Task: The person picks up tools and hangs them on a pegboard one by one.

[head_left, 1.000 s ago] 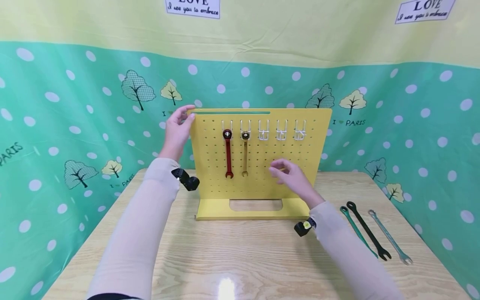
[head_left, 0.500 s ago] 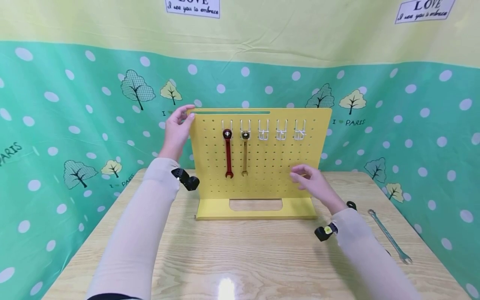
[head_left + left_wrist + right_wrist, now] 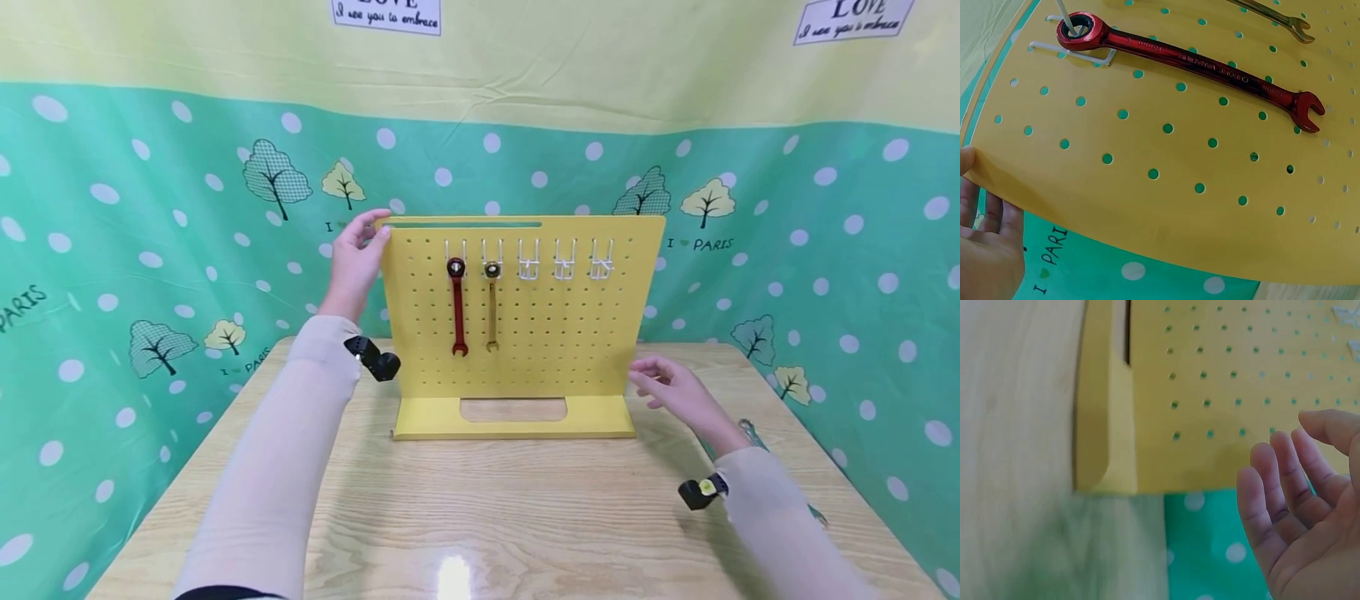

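Note:
My left hand [image 3: 356,271] pinches the upper left corner of a yellow pegboard [image 3: 517,371], thumb in front and fingers behind. On the board's white hooks [image 3: 564,265] hang a red combination wrench [image 3: 459,312] and a gold one [image 3: 492,315], ring ends up. The left wrist view shows the red wrench [image 3: 1197,65] with a hook through its ring. My right hand [image 3: 678,398] holds nothing, fingers loosely bent, just off the board's lower right edge. Under the right forearm, a silver wrench [image 3: 751,432] and a green wrench [image 3: 705,447] show in part; the black one is hidden.
The board's base [image 3: 427,421] has an oblong cutout and stands on a wooden table [image 3: 480,508]. Three hooks on the right side bear no wrench. A green dotted curtain [image 3: 491,179] surrounds the table at the back and sides.
My right hand has moved right and down, from in front of the board to beside it, and its forearm now covers most of the loose wrenches. The left hand stays at the corner.

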Demonstrator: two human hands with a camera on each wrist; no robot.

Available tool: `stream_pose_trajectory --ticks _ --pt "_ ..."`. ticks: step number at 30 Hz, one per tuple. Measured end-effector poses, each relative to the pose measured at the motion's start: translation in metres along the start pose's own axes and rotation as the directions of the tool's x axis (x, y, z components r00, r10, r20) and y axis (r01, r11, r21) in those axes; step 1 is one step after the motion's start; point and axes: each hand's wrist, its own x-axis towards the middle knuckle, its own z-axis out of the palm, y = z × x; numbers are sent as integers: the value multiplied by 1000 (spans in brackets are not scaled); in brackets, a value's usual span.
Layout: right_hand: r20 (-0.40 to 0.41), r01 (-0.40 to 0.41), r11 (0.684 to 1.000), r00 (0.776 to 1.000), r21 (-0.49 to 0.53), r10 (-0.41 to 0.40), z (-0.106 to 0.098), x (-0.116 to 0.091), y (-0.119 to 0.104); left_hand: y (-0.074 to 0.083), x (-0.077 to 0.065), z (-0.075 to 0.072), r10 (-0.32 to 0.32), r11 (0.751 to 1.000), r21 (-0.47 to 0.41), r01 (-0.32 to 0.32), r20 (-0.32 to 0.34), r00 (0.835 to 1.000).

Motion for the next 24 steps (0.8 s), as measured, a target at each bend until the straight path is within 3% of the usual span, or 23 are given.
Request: stream_pose_trajectory --ticks 17,24 --pt "-3 -120 985 993 -126 120 -45 -52 53 0 0 2 -11 1000 -16 12 13 1000" --pt "-17 -137 977 991 -162 136 -55 -63 71 -1 0 1 1 1000 -24 0 9 1000"
